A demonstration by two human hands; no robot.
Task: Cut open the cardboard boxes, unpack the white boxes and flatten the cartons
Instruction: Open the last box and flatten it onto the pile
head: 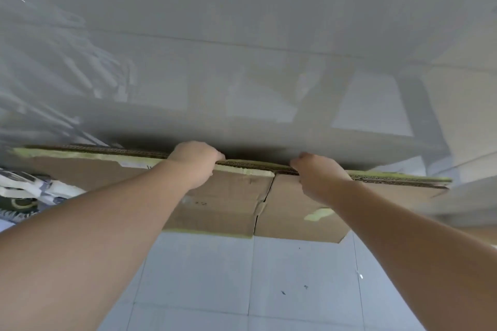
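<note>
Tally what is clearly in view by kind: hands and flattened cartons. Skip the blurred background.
Hands: 2, the left hand and the right hand, each gripping the top edge.
Flattened carton: 1
Total: 3

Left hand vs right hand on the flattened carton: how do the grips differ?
The left hand sits left of the carton's centre seam; the right hand sits just right of it. The left hand is higher in frame and farther from the seam; the right hand is lower and closer. Both curl over the top edge of the flattened carton, gripping it.
</note>
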